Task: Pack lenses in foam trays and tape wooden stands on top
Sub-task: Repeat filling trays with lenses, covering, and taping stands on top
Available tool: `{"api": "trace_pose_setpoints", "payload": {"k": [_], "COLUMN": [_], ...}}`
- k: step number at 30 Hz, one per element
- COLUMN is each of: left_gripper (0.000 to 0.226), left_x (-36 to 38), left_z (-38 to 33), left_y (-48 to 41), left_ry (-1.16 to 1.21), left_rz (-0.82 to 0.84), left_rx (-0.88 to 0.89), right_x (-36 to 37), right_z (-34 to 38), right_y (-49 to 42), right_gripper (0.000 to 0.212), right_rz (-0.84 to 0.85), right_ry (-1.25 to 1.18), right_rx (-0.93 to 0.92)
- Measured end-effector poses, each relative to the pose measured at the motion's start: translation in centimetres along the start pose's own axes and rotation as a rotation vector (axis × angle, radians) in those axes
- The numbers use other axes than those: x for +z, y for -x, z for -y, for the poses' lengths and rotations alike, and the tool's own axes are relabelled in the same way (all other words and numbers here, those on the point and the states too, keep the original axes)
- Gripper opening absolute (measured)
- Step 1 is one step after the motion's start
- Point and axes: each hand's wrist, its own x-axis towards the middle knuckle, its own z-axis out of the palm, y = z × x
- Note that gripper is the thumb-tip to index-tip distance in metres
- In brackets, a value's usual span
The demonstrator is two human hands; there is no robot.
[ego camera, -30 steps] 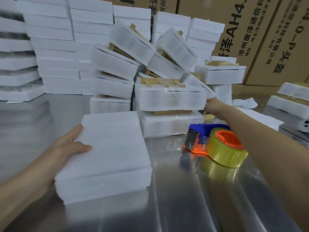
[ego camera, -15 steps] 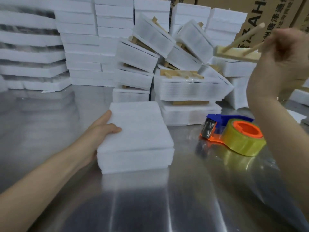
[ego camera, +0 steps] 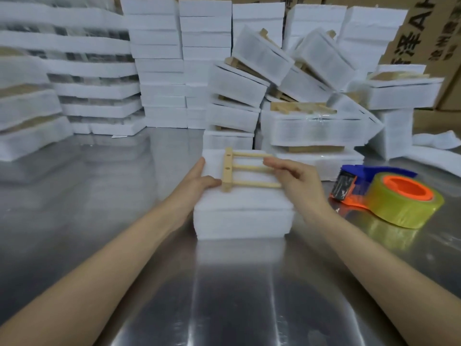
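A closed white foam tray stack (ego camera: 242, 216) lies on the steel table in front of me. My left hand (ego camera: 199, 182) rests against its left edge, thumb on top. A wooden stand (ego camera: 239, 171), a flat bar with three dowels, lies flat on the foam's top. My right hand (ego camera: 291, 178) holds the dowel ends on the right, fingers over them. A tape dispenser (ego camera: 389, 196) with a yellowish roll and orange core sits to the right of the foam.
Taped foam packs with wooden stands (ego camera: 311, 126) are piled behind the tray. Tall stacks of white foam trays (ego camera: 159, 66) line the back and left. Cardboard boxes (ego camera: 429, 33) stand at the back right. The steel table (ego camera: 99, 196) reflects light.
My right hand brought the wooden stand down from the upper right and laid it on the foam tray. My left hand stayed at the tray's left edge.
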Motion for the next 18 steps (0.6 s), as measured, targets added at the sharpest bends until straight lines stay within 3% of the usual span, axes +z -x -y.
{"api": "trace_pose_setpoints", "payload": {"k": [5,8,15,18], "left_gripper": [0.059,0.05,0.045,0.031], "left_x": [0.04,-0.09,-0.01,-0.02], "left_z": [0.28,0.64,0.54,0.58], "left_y": [-0.48,-0.86,-0.54,-0.48], "left_ry": [-0.094,-0.089,-0.028,0.009], "left_rz": [-0.078,-0.057,-0.063,-0.065], "left_rx": [0.046,0.041,0.04,0.035], "right_x": [-0.45,-0.58,-0.26,-0.23], "right_z": [0.78,0.61,0.52,0.26], "right_y": [0.73,0.57,0.73,0.64], "right_gripper": [0.016,0.02,0.024,0.024], "right_rz": [0.303,0.349,0.389,0.402], "right_ry": [0.118,0.227,0.154,0.15], "right_rx": [-0.053,-0.099,-0.058,-0.037]}}
